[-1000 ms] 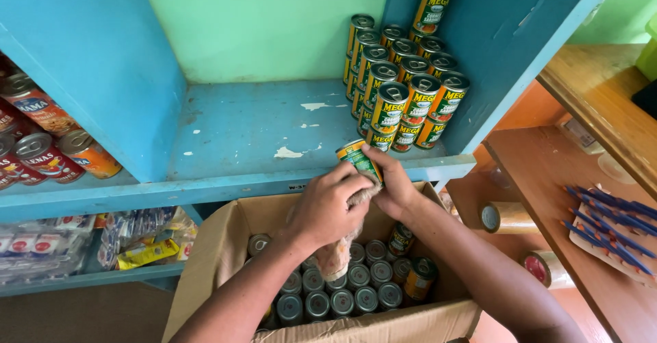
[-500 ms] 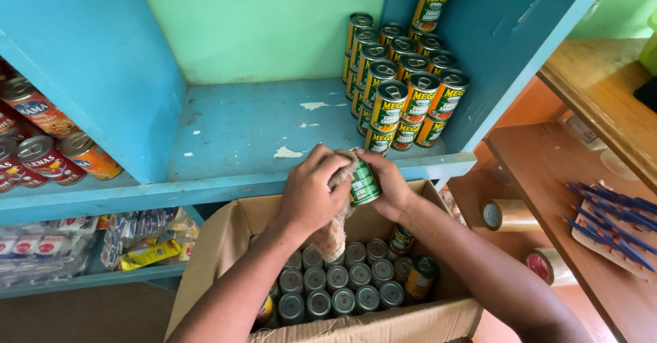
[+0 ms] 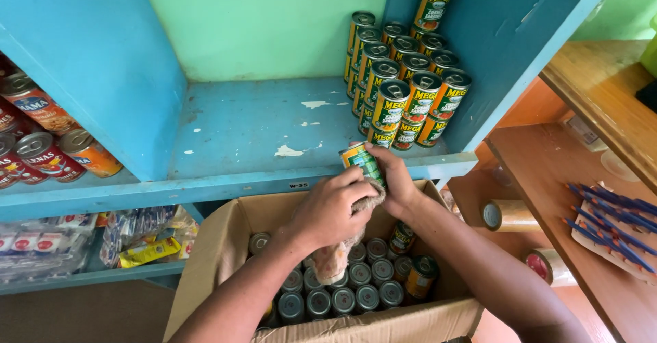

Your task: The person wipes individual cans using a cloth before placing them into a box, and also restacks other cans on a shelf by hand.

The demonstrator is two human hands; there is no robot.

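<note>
Green-yellow can (image 3: pixel 361 162) between both hands

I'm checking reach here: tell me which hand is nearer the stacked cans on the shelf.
Right. The right hand grips a green can just below the stacked cans, under their front row. The left hand sits further left and lower, over the box, holding a cloth.

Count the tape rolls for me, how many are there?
2. A brown roll lies to the right of the cardboard box; a reddish roll sits just below it, nearer the camera. Others may be hidden.
</note>
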